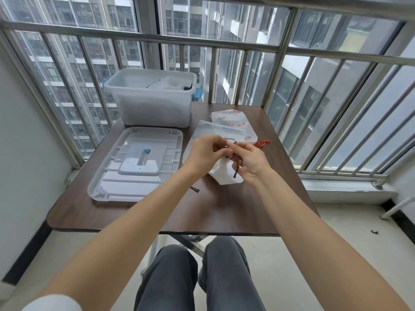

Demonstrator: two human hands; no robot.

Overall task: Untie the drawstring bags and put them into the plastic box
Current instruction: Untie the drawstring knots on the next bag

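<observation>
A white drawstring bag (224,173) held just above the right half of the dark wooden table (139,212), its gathered neck turned up toward the person. Dark brown cord (238,161) loops at the neck, one tasselled end hanging below the hands. Left hand (205,154): fingers curled inward, pinching the cord at the knot. Right hand (252,160): thumb and forefinger closed on the same cord from the other side, remaining fingers loosely bent; the two hands' fingertips meet. A second loose cord end (195,189) lies on the table under the left forearm.

Beyond the hands, further bags in a stack: a plain white bag (215,131) on top, partly overlapping a white bag with a pink print (231,118), whose red cord (262,143) trails out to the right.

Far left corner of the table: the translucent plastic box (155,102), open, with white bags and dark cords visible inside. Its lid (137,164) lies upside down on the table in front of it, just beside the held bag. Behind the table, a metal railing (224,44) and windows facing tower blocks.
</observation>
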